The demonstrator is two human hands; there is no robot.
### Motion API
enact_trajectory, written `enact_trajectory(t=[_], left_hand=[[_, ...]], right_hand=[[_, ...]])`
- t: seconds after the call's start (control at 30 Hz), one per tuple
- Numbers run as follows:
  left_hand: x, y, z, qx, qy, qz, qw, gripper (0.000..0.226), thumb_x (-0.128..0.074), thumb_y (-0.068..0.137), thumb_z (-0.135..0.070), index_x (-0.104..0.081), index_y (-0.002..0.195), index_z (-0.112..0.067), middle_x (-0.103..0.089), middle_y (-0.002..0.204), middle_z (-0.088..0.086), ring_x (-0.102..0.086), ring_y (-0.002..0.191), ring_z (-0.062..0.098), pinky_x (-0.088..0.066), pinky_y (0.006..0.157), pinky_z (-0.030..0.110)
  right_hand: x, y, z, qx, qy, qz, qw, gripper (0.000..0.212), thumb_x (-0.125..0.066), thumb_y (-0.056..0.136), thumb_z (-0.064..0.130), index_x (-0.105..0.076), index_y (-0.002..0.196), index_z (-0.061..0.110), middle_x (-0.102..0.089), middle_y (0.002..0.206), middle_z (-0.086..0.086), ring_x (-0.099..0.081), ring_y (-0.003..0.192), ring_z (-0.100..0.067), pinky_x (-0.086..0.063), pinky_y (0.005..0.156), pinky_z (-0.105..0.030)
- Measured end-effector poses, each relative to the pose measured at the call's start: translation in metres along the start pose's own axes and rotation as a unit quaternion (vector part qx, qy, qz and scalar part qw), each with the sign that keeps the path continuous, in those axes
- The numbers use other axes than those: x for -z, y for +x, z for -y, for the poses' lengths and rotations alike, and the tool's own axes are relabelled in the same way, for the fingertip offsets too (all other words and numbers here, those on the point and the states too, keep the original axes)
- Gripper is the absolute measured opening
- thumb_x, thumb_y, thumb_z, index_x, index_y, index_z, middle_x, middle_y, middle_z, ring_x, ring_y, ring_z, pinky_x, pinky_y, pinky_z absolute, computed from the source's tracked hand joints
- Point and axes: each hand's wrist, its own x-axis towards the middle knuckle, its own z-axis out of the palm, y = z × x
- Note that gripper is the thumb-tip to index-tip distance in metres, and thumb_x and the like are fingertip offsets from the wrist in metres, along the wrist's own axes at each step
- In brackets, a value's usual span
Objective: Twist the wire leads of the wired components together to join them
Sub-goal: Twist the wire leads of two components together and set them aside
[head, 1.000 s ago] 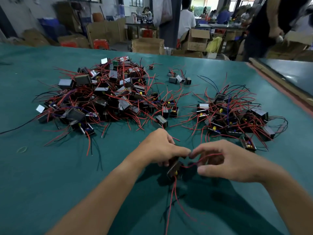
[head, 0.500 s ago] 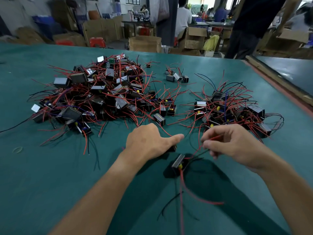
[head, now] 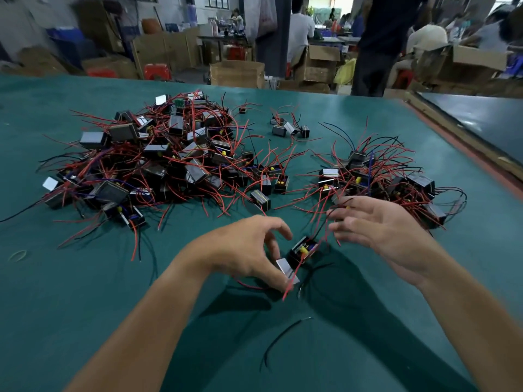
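Joining step, caught mid-fumble. The pair I'm working on sits in front of me on the bench [head: 85,306]: a black component [head: 304,248] with yellow bits showing, and a silver-faced one [head: 287,271] touching it on my side.

My left hand [head: 249,250] is curled over the silver-faced one with the thumb against it, but I honestly can't tell if that counts as a real pinch. My right hand [head: 376,230], just right of the black component, has its fingers spread loose and is gripping nothing. A red lead [head: 287,292] trails off the black component toward me.

Next move, I reckon: find both bare ends, pinch them side by side and roll.

The big pile [head: 169,165] lies beyond the black component to the left, and the smaller pile [head: 382,179] beyond to the right. A loose black wire [head: 283,333] is nearer me.

Only containers: way past it, off the bench, an open cardboard box [head: 237,73] and others, contents not visible.
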Motion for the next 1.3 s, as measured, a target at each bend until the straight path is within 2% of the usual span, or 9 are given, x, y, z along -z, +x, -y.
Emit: enact_trajectory(t=[0.17,0.27,0.47,0.57,0.7,0.8,0.93,1.13,1.3], left_hand=[[0.002,0.0,-0.001,-0.005,0.023,-0.018,1.0,0.027,-0.089,0.067,-0.036,-0.07,0.083,-0.024,-0.066,0.068,-0.009,-0.054,0.053,0.005,-0.042,0.053,0.021],[-0.002,0.005,-0.005,-0.022,0.009,-0.097,0.995,0.023,-0.084,0.075,-0.032,-0.069,0.069,-0.016,-0.064,0.058,-0.006,-0.052,0.05,0.007,-0.041,0.054,0.023],[-0.004,0.0,-0.004,-0.052,0.047,-0.073,0.995,0.033,-0.09,0.062,-0.029,-0.068,0.086,-0.027,-0.065,0.077,-0.01,-0.056,0.06,0.004,-0.048,0.06,0.023],[-0.009,0.003,-0.002,-0.095,0.099,-0.091,0.986,0.025,-0.084,0.069,-0.029,-0.071,0.089,-0.025,-0.068,0.083,-0.006,-0.062,0.068,0.011,-0.053,0.068,0.028],[-0.01,0.005,-0.002,-0.083,0.106,-0.115,0.984,0.011,-0.076,0.075,-0.034,-0.072,0.078,-0.024,-0.065,0.066,-0.004,-0.059,0.065,0.015,-0.053,0.064,0.03],[-0.002,0.002,-0.003,-0.015,0.082,-0.09,0.992,0.014,-0.078,0.076,-0.04,-0.074,0.073,-0.026,-0.062,0.054,-0.011,-0.05,0.049,0.006,-0.041,0.048,0.018],[0.011,0.0,0.003,0.062,0.053,-0.096,0.992,0.023,-0.074,0.081,-0.048,-0.079,0.075,-0.026,-0.069,0.063,-0.002,-0.052,0.053,0.005,-0.042,0.055,0.023],[0.008,0.005,0.008,0.115,0.123,-0.168,0.971,0.068,-0.062,0.072,-0.077,-0.072,0.065,-0.011,-0.044,0.049,0.005,-0.043,0.05,0.019,-0.032,0.05,0.028],[0.007,0.004,0.014,0.025,0.14,-0.217,0.966,0.03,-0.076,0.073,-0.055,-0.071,0.075,-0.026,-0.059,0.055,-0.007,-0.054,0.055,0.006,-0.038,0.056,0.026]], right_hand=[[-0.007,0.001,-0.005,0.002,-0.097,0.015,0.995,0.02,-0.048,0.1,0.004,-0.06,0.117,0.006,-0.074,0.098,-0.009,-0.07,0.072,-0.02,-0.059,0.065,-0.029],[-0.009,-0.001,-0.006,0.015,-0.107,0.031,0.994,0.016,-0.051,0.099,0.006,-0.063,0.108,0.013,-0.076,0.095,-0.004,-0.069,0.067,-0.017,-0.058,0.061,-0.026],[-0.014,-0.006,-0.014,0.115,-0.257,0.083,0.956,0.041,-0.064,0.09,0.002,-0.062,0.118,0.032,-0.065,0.116,0.016,-0.068,0.078,-0.017,-0.057,0.069,-0.042],[-0.02,-0.009,-0.018,0.141,-0.282,0.139,0.939,0.056,-0.066,0.087,0.002,-0.056,0.128,0.039,-0.058,0.11,0.036,-0.062,0.074,0.001,-0.05,0.059,-0.022],[-0.024,-0.007,-0.022,0.194,-0.381,0.13,0.895,0.029,-0.073,0.084,0.011,-0.072,0.104,0.03,-0.069,0.097,0.022,-0.064,0.087,-0.004,-0.048,0.077,-0.017],[-0.019,-0.004,-0.019,0.187,-0.365,0.108,0.906,0.011,-0.072,0.086,0.013,-0.076,0.085,0.022,-0.072,0.079,0.014,-0.065,0.076,-0.005,-0.048,0.071,-0.017],[-0.005,-0.005,-0.009,0.125,-0.351,0.18,0.91,0.011,-0.07,0.083,0.008,-0.075,0.077,0.015,-0.073,0.075,0.006,-0.067,0.072,-0.009,-0.053,0.071,-0.023],[0.002,-0.007,0.0,0.06,-0.313,0.223,0.921,0.027,-0.069,0.087,0.016,-0.066,0.06,0.014,-0.07,0.062,-0.005,-0.06,0.058,-0.02,-0.047,0.058,-0.039],[0.003,-0.003,-0.006,0.081,-0.374,0.129,0.915,0.046,-0.069,0.089,0.032,-0.056,0.052,0.008,-0.058,0.047,-0.006,-0.042,0.043,-0.01,-0.037,0.049,-0.029]])
